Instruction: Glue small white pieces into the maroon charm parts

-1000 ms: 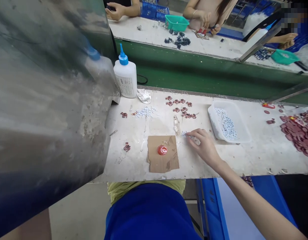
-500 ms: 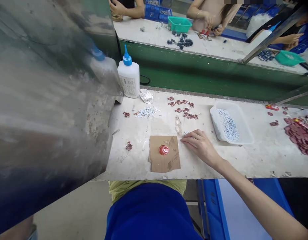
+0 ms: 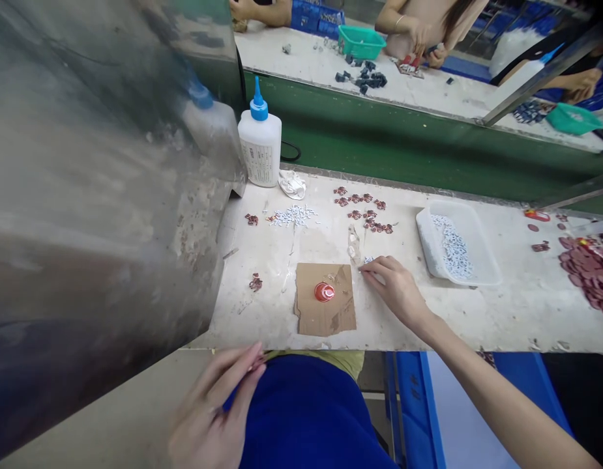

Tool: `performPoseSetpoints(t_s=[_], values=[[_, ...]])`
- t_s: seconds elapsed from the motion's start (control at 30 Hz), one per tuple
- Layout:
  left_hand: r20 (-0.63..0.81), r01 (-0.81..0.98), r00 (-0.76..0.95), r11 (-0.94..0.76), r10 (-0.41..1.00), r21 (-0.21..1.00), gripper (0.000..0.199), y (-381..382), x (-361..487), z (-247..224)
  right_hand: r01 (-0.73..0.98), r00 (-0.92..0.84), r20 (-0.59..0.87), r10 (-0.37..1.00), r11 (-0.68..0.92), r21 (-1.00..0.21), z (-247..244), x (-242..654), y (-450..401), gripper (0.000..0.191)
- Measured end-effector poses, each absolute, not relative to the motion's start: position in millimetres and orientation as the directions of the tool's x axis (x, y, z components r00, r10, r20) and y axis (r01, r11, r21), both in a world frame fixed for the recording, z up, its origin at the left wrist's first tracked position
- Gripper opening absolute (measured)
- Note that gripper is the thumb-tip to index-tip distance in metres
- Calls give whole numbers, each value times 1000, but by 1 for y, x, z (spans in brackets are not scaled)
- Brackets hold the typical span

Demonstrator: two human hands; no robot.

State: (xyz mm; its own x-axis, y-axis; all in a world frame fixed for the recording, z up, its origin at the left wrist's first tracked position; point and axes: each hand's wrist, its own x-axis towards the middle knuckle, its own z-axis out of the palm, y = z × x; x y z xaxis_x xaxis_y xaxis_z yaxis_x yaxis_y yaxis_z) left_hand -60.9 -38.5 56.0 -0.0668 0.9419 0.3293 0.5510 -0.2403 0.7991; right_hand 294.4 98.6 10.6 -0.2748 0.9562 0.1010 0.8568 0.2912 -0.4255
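Note:
My left hand (image 3: 218, 404) is over my lap in front of the table edge, thumb and fingers pinched on a small reddish-brown piece (image 3: 255, 363), mostly covered by the fingertips. On the table, my right hand (image 3: 396, 290) has its fingertips together beside a few small white-and-blue pieces (image 3: 369, 260); whatever they pinch is too small to make out. Between the hands lies a square of brown cardboard (image 3: 306, 312) with a shiny red round blob (image 3: 324, 292) on it. Two similar reddish-brown pieces lie to its left, one of them nearer (image 3: 255, 282).
A white bottle with a blue nozzle (image 3: 260, 146) stands at the back left by a metal panel (image 3: 135, 195). Behind are a white-and-blue pile (image 3: 296, 215) and rows of brown pieces (image 3: 378, 227). Rightward are a clear tub (image 3: 484, 260) and reddish discs (image 3: 585, 270). Other people work opposite.
My left hand has come into view from below, pinching a small reddish-brown piece. My right hand stays near the small white-and-blue pieces, its fingers drawn closer together. The view has shifted slightly.

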Motion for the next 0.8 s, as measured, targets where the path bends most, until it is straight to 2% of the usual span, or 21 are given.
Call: performPoseSetpoints(t_s=[0.07,0.1,0.23,0.33,0.53,0.67,0.8], values=[[307,517,-50,-238,950,822,42,-25,-50,50,825,-329,65,942,320,-466,15,298,95,21],[286,501,-57,-221,957,837,43,-19,-46,48,815,-334,56,941,319,-484,17,300,92,21],[278,450,-53,-225,959,864,30,-6,-40,48,827,-193,78,978,205,-523,18,303,73,21],[315,435,-39,-268,948,860,33,2,-41,49,831,-96,88,991,129,-542,13,296,60,21],[310,433,-50,-259,949,863,34,12,-38,50,818,-30,89,996,76,-571,5,285,53,25],[307,434,-38,-261,951,862,28,16,-33,52,815,-53,64,997,80,-574,5,287,58,26],[303,421,-39,-259,952,869,28,18,-30,52,801,-192,9,981,162,-577,15,292,65,26]])
